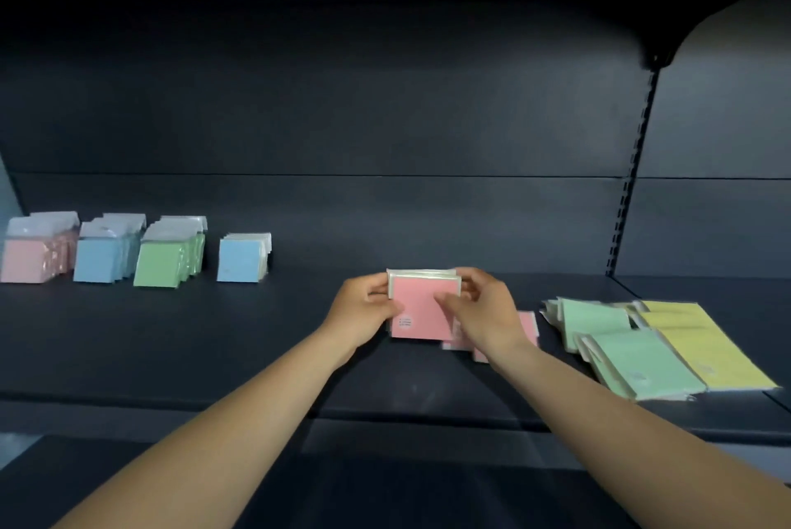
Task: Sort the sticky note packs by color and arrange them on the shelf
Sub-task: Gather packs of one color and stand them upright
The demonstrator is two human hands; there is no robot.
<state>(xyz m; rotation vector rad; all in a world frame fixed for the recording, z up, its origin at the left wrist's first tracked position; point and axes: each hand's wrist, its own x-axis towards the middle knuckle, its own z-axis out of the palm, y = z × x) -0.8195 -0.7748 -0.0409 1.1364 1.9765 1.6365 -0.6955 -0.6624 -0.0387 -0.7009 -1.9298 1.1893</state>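
Both of your hands grip one bundle of pink packs [421,306], left hand [364,306] curled on its left edge, right hand [483,310] pinching the right, upright mid-shelf, more pink packs [527,325] perhaps beneath your wrist, dark shelf [214,336], sorted rows far left.

Pink packs [417,308], green packs [642,361] (pale), dark shelf [214,336].

Your scene's dim: dark shelf [214,336] and back panel [342,122] soak up most light, top edge goes near black. Light reaches you from the front, so forearms and pastel packs read bright. Overall soft focus, slight blur. Wide-angle bend shows at the right upright [633,169] and corners.
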